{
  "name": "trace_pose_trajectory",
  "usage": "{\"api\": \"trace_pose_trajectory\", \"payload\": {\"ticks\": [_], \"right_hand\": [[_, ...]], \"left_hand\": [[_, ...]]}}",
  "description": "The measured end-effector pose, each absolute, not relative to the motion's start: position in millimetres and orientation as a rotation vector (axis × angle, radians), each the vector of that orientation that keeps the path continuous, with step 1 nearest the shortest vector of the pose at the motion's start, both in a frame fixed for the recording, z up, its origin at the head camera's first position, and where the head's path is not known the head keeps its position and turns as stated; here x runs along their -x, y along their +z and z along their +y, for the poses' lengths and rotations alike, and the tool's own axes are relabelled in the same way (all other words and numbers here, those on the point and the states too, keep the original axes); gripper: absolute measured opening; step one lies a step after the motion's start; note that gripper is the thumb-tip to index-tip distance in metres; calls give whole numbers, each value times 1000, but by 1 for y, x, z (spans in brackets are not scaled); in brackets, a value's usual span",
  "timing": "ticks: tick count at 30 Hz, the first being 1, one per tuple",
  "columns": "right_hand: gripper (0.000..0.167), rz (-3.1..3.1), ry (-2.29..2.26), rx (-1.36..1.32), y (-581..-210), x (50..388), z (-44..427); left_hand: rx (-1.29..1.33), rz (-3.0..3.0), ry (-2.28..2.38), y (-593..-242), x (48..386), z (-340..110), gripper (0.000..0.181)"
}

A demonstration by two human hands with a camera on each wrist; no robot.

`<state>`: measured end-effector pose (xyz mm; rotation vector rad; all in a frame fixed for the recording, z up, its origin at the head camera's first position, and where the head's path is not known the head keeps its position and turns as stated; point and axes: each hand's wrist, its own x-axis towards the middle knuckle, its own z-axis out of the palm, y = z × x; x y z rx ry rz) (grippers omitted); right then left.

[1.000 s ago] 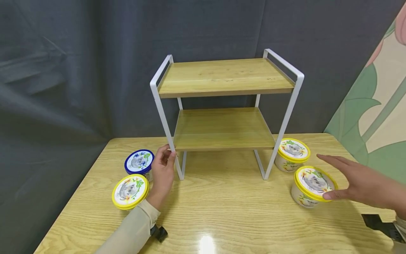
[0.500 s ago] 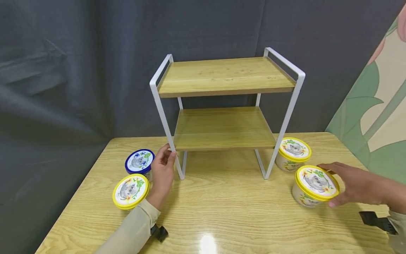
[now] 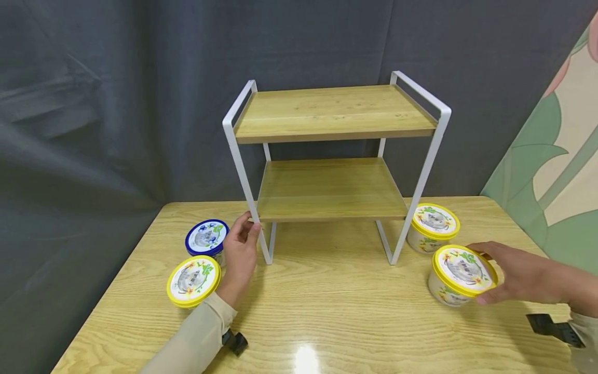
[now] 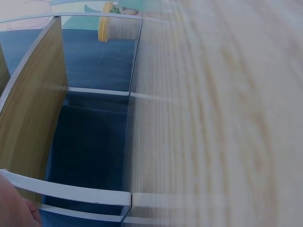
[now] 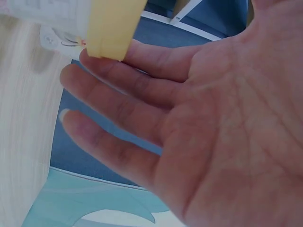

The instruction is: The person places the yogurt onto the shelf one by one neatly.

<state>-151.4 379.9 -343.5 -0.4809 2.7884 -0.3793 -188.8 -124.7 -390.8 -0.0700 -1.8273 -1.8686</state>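
Note:
A two-tier shelf rack (image 3: 334,132) with wooden boards and a white metal frame stands on the table. My left hand (image 3: 240,257) holds its front left leg just below the lower board, fingers behind and thumb in front. At the right, a round tub with a yellow lid (image 3: 464,270) stands within my right hand (image 3: 530,272). My thumb is at its near side and the fingers are round the far side. In the right wrist view, the fingertips (image 5: 97,61) meet the yellow lid (image 5: 113,30); the thumb is out of that picture.
Another yellow-lidded tub (image 3: 432,228) stands behind, beside the rack's right leg. Left of my left hand are a blue-lidded tub (image 3: 207,239) and a yellow-lidded tub (image 3: 193,282). A dark curtain (image 3: 201,104) hangs behind the table (image 3: 327,306).
My right hand has come down from above the nearer right tub, and its fingers and thumb have closed round the lid. The left hand keeps its hold on the rack leg.

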Motion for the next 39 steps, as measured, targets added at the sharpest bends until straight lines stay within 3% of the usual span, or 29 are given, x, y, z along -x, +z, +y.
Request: {"api": "trace_pose_trajectory", "payload": {"ticks": [13, 26, 39], "right_hand": [[102, 2852, -410, 651, -350, 146, 353], [110, 2810, -463, 654, -351, 144, 326], [106, 2819, -604, 712, -353, 141, 300]], "left_hand": [[54, -1824, -1858, -390, 188, -123, 32], [84, -1839, -1809, -390, 189, -128, 32], [77, -1837, -1832, -392, 191, -125, 31]]}}
